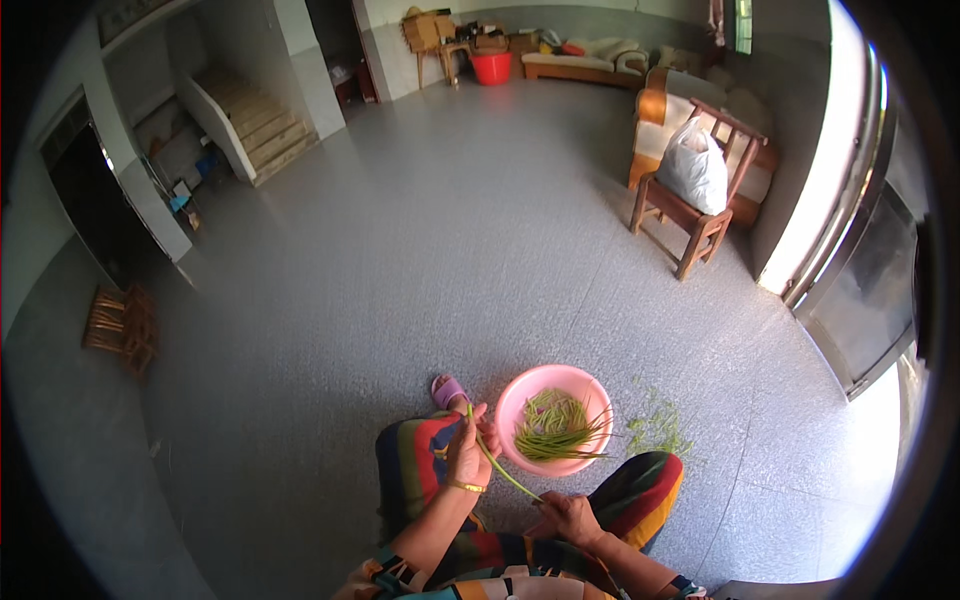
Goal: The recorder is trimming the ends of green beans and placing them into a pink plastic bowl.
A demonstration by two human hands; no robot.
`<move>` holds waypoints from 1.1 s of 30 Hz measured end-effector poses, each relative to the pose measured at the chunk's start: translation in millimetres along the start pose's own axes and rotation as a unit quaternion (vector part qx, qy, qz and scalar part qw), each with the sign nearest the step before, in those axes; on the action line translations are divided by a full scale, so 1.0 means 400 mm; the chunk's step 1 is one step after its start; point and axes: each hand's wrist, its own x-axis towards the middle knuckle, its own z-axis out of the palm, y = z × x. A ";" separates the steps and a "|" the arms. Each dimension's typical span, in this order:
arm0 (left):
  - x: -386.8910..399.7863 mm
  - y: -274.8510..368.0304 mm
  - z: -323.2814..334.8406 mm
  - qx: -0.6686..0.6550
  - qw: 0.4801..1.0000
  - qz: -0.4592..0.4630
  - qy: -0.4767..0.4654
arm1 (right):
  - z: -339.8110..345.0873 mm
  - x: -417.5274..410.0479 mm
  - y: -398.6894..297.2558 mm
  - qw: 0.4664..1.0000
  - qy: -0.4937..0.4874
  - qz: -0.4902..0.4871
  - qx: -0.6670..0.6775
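Observation:
A long green stalk (510, 477) is stretched between my two hands over my lap. My left hand (472, 450), with a gold-coloured bracelet at the wrist, holds its upper end. The lower end is pinched in my right hand (570, 517), near my right knee. Just beyond my hands a pink plastic basin (510, 390) stands on the floor. Inside it lie short cut green pieces (555, 411) and, at its near side, a bundle of long thin green stalks (559, 444), some reaching over the right rim.
Green scraps (658, 429) lie on the floor right of the basin. Farther right, a wooden chair (686, 214) bears a white plastic bag (694, 166) near the doorway. A red tub (492, 69) and a wooden sofa (577, 69) stand at the back; a small wooden stool (124, 326) is at the left.

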 end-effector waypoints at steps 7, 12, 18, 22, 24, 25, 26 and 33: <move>-0.162 0.011 0.143 0.301 0.915 0.230 -0.136 | -0.090 0.004 -0.112 0.975 0.178 -0.131 -0.023; -0.242 -0.012 0.173 0.467 0.819 0.277 -0.186 | -0.121 -0.032 -0.220 0.919 0.103 -0.065 0.374; -0.274 0.019 0.191 0.554 0.728 0.341 -0.218 | -0.127 -0.080 -0.211 0.902 0.069 -0.043 0.424; -0.286 0.022 0.196 0.555 0.704 0.364 -0.254 | -0.128 -0.106 -0.206 0.885 0.064 -0.028 0.460; -0.292 0.022 0.197 0.561 0.690 0.376 -0.258 | -0.118 -0.114 -0.194 0.871 0.062 -0.023 0.488; -0.294 0.021 0.193 0.567 0.685 0.379 -0.256 | -0.110 -0.118 -0.190 0.838 0.053 -0.003 0.542; -0.296 0.020 0.191 0.572 0.680 0.382 -0.254 | -0.104 -0.122 -0.188 0.802 0.044 0.017 0.595; -0.297 0.030 0.180 0.576 0.674 0.382 -0.260 | -0.089 -0.127 -0.193 0.815 0.066 -0.012 0.575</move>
